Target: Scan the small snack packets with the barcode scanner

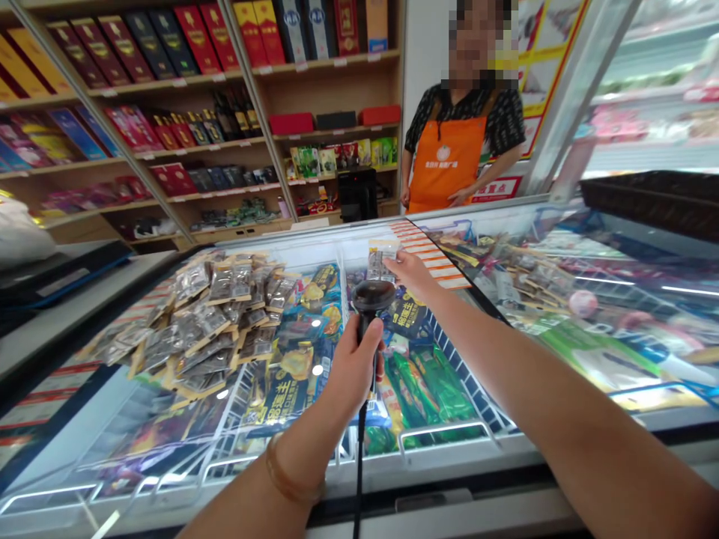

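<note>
My left hand (pixel 353 367) is wrapped round the handle of a black barcode scanner (pixel 373 295), its cord hanging down toward me. Just beyond the scanner head, my right hand (pixel 413 271) pinches a small clear snack packet (pixel 380 258) with a tan edge. Both hands are above the glass top of a chest freezer. A heap of similar small packets (pixel 213 322) lies on the glass to the left. Under the glass, blue bags (pixel 286 382) and green bags (pixel 427 385) fill wire baskets.
Behind the freezer stands a person in an orange apron (pixel 446 165). Shelves (pixel 326 64) hold boxes and bottles. More packets (pixel 528 273) lie to the right, near a dark brown tray (pixel 651 198). A dark device (pixel 61 273) rests on the left counter.
</note>
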Available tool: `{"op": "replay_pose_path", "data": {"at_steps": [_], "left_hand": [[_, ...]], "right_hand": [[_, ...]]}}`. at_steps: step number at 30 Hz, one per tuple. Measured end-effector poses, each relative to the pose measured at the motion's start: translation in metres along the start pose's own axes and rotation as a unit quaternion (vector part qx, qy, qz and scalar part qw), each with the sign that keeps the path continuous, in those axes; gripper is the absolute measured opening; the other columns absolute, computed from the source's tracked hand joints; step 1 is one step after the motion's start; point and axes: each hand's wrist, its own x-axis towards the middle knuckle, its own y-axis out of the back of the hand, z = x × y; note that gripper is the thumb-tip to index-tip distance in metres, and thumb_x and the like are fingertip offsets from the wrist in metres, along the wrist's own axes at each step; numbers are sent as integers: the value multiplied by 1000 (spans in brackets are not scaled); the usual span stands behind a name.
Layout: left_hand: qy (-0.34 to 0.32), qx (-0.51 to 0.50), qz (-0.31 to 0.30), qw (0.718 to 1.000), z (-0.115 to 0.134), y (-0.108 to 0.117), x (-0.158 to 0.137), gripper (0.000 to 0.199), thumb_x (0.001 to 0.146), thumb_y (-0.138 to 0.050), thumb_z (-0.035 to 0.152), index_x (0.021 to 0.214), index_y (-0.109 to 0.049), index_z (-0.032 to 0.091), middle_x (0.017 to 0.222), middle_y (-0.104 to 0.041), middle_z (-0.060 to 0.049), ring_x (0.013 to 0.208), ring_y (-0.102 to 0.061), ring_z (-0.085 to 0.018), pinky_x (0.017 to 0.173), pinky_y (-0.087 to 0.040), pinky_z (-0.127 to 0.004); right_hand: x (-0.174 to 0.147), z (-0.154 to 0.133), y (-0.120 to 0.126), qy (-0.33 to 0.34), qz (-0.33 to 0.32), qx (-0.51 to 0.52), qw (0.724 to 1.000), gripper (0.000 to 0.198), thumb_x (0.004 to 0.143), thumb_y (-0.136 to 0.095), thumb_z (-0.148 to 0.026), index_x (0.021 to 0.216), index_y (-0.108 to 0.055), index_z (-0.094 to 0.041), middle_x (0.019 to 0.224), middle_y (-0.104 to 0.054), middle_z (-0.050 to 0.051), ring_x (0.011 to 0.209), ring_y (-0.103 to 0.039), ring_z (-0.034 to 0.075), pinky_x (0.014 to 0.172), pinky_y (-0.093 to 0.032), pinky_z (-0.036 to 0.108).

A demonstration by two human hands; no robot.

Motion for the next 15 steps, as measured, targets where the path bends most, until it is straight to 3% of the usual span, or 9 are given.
{"op": "replay_pose_path", "data": {"at_steps": [15], "left_hand": [[-6, 0, -29, 1000, 2, -2, -1, 49, 77, -65, 65, 91, -47, 21, 62, -50, 7, 40, -44, -6, 39, -36, -21]], "right_hand": [[1, 3, -2, 12, 14, 22, 1000, 44, 80, -66, -53, 103, -69, -16, 68, -67, 1, 61, -62, 17, 53, -49, 25]]}}
